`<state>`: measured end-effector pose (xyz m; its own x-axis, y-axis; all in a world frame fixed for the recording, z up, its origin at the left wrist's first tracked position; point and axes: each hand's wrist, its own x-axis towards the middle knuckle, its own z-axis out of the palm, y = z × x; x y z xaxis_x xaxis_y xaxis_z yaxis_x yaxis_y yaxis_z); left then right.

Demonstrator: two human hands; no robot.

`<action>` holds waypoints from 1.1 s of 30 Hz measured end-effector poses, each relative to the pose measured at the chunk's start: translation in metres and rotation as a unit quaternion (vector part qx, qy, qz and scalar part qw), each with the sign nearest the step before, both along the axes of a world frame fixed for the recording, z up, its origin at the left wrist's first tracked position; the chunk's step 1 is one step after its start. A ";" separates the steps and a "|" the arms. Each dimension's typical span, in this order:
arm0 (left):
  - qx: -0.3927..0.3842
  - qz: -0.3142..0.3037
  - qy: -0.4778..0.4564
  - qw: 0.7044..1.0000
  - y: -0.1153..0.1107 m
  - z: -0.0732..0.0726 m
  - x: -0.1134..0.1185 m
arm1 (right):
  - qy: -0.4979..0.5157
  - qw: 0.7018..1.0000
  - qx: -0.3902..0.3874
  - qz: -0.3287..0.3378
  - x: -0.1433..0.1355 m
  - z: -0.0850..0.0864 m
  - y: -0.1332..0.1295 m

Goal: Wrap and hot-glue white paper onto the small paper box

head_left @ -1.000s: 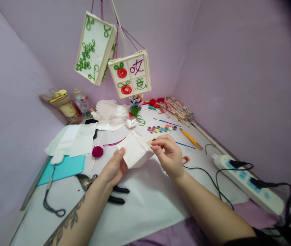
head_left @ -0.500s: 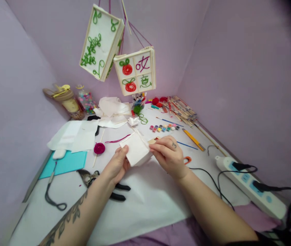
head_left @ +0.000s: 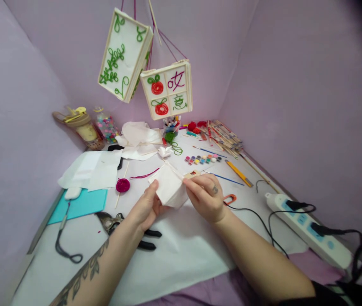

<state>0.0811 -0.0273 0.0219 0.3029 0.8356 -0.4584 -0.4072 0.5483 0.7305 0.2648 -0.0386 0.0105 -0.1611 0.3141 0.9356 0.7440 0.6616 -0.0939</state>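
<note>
A small white paper-covered box (head_left: 169,185) is held up above the table, tilted with a corner towards me. My left hand (head_left: 147,206) grips its left side, thumb on the front face and fingers underneath. At the box's right edge, my right hand (head_left: 205,195) pinches the paper between thumb and fingertips; the pinched spot is mostly hidden by the fingers. Behind the hands lies a small wooden piece with a red mark (head_left: 192,174). Under my left forearm rest pruning shears (head_left: 112,222) with black handles. A magenta yarn ball (head_left: 123,185) sits left of the box.
Two decorated lanterns (head_left: 167,90) hang at the back. A paint-pot strip (head_left: 203,159), a yellow cutter (head_left: 238,173) and a power strip (head_left: 310,231) with cables lie to the right. White sheets (head_left: 90,170), a teal board (head_left: 77,205) and a drink cup (head_left: 85,129) occupy the left.
The box has turned slightly in my left hand, showing more of its lower right side. My right hand has shifted a little left and down, still pinching at the edge.
</note>
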 end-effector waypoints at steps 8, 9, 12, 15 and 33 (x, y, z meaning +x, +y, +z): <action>-0.046 -0.025 -0.049 0.997 0.000 0.009 -0.003 | 0.191 0.974 -0.107 0.063 0.005 0.008 -0.002; -0.050 -0.028 -0.043 0.997 0.000 0.009 -0.003 | 0.246 0.954 -0.158 0.068 0.009 0.007 0.001; -0.043 -0.037 -0.024 0.998 0.000 0.008 -0.002 | 0.327 0.895 -0.277 0.123 0.017 0.006 0.009; -0.029 -0.037 -0.006 0.999 -0.001 0.005 0.000 | 0.323 0.866 -0.337 0.177 0.019 0.008 0.010; 0.047 -0.012 0.014 0.999 -0.003 0.004 0.004 | 0.233 0.945 -0.204 0.104 0.001 0.008 -0.006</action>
